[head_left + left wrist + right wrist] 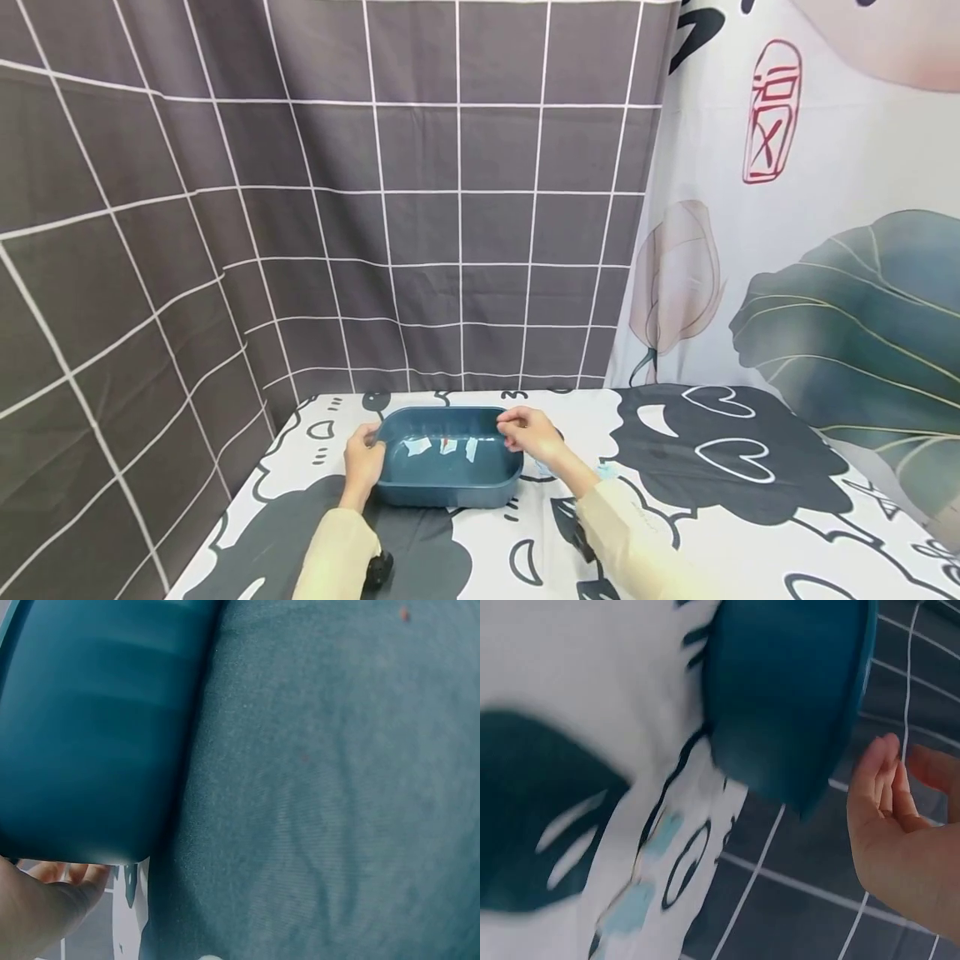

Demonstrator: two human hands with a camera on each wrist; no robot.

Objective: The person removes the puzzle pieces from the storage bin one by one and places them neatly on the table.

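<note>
A dark blue-green plastic basin (448, 496) stands on the patterned cloth. Three light blue scraps, a left one (417, 446), a middle one (447, 446) with a reddish mark and a right one (471, 450), lie inside it. My left hand (363, 458) grips the basin's left end. The left wrist view shows that hand's fingers at the basin's end wall. Over the basin's right rim is my right hand (529, 433), its fingers bent and thumb near them. Nothing shows between those fingertips in the right wrist view.
More light blue scraps (626, 909) lie on the cloth (525, 550) to the basin's right, partly behind my right forearm in the head view. A dark gridded curtain (495, 225) hangs behind; a floral curtain (675, 275) hangs at the right.
</note>
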